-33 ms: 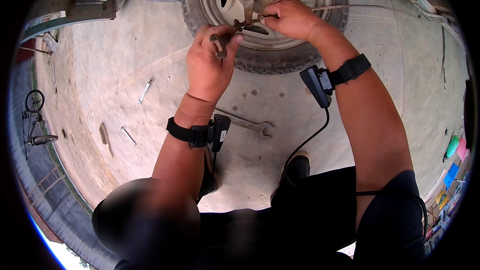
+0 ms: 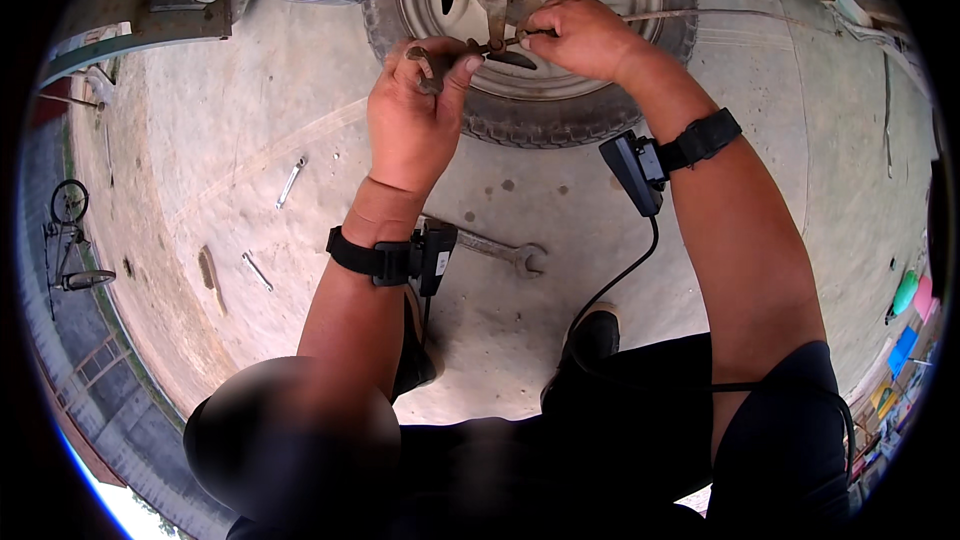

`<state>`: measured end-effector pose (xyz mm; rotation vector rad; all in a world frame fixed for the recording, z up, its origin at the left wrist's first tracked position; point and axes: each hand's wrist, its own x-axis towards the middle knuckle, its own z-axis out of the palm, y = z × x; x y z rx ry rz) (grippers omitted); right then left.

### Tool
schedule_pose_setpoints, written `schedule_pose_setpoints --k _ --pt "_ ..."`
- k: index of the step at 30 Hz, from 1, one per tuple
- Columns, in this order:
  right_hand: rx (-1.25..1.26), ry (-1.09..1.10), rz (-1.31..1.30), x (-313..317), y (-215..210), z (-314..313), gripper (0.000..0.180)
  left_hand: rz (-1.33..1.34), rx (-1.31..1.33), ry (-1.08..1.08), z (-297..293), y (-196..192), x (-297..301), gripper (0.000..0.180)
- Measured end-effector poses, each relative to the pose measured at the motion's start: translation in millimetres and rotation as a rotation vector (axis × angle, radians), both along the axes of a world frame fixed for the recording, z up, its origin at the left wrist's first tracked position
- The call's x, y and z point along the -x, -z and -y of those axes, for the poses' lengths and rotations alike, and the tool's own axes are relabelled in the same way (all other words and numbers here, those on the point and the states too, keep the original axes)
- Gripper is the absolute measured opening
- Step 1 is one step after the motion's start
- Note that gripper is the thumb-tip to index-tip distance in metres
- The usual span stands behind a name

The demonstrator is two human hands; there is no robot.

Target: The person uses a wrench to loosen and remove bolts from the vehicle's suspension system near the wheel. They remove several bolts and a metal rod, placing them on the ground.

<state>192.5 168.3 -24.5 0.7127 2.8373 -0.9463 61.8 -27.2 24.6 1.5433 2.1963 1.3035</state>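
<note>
My left hand (image 2: 412, 130) is closed around a rusty metal fitting (image 2: 430, 72) with a curved, forked end, gripped between thumb and fingers. The fitting's other end reaches the lower tip of a rusty lever arm (image 2: 496, 12), where a small joint sits. On the right side of that joint, my right hand (image 2: 582, 38) pinches a thin dark rod-like part; the fingers hide most of it. Behind both hands stands a wheel with a cream rim (image 2: 425, 15) and a black tyre (image 2: 530, 128).
A large open-end wrench (image 2: 490, 248) lies on the concrete below my hands. Two small wrenches (image 2: 290, 183) and a wooden-handled brush (image 2: 210, 278) lie at left. A long thin rod (image 2: 720, 13) runs rightward from the wheel. A bicycle (image 2: 68, 240) is at far left.
My left hand has shifted slightly left, and the fitting's forked end has moved left and up with it. The right hand keeps its place.
</note>
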Motion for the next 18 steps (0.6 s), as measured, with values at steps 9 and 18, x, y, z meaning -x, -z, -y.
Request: schedule_pose_setpoints --k 9,18 --pt "0.044 0.025 0.004 0.3 1.1 2.9 0.034 0.477 0.128 -0.140 -9.4 16.2 14.6 0.031" --pt "0.025 0.027 -0.006 -2.4 -1.1 4.1 0.034 0.634 0.127 -0.199 -32.6 19.9 28.2 0.032"
